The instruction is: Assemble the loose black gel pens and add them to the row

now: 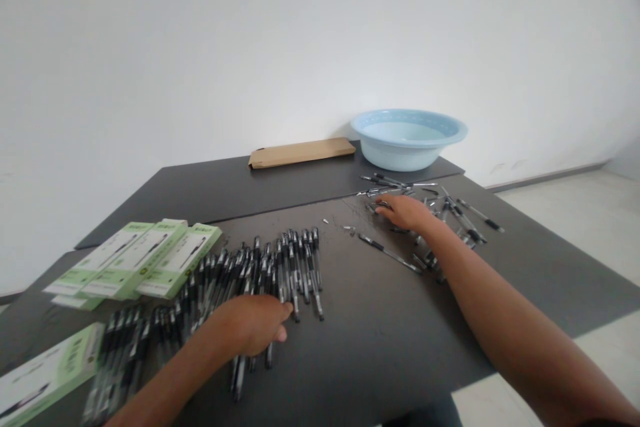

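My left hand (255, 323) lies across the front of a long row of black-and-clear pens (300, 260). Two of its fingertips point right with a small gap between them; its other fingers are hidden below the palm. On the right, my right hand (403, 211) reaches into a loose, scattered heap of pens (457, 217). Its fingers are pinched around a pen (371, 208) at the heap's left side, mostly covered by the hand. A single pen (390, 253) lies slantwise just in front of the right hand.
Several green-and-white pen boxes (163, 260) lie overlapping at the left, with another box (55, 370) nearer me. Along the back are a flat brown cardboard piece (303, 153) and a light blue basin (400, 155). Small pale bits (325, 221) dot the dark table (360, 353).
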A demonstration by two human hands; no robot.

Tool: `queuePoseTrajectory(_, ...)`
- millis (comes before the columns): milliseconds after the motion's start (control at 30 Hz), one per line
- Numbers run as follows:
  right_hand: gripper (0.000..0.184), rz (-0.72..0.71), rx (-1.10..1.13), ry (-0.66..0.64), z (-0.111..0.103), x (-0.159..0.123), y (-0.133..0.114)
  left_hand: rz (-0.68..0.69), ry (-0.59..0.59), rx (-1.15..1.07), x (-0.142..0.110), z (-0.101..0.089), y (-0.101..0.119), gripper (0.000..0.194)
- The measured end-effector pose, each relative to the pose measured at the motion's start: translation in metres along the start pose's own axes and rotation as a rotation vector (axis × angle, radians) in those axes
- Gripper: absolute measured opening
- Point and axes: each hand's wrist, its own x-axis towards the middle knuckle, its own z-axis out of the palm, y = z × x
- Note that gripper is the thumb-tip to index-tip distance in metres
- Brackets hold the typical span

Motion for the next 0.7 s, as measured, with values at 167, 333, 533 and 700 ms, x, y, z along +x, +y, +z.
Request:
queuePoseTrajectory(167,0.037,0.023,-0.02,-0.005,-0.0039,-0.0022,0.0007,-0.002,-0.001,0.014,0.0027,0.0014,-0.0018,0.039)
queuePoseTrajectory(333,0.039,0.004,-0.01,-0.032,-0.0061,-0.0037,0.0008,0.003,0.007,0.019,0.0028,0.0029,-0.0022,0.039)
queuePoseTrajectory(533,0.039,0.062,-0.034,-0.042,-0.0049,-0.0036,0.0016,-0.009,-0.001,0.031,-0.0005,0.0,0.0014,0.039)
queuePoseTrajectory(700,0.036,0.035,-0.022,-0.066,-0.0059,-0.0032,0.0015,0.0,-0.004,0.034,0.0003,0.0016,-0.0009,0.041)
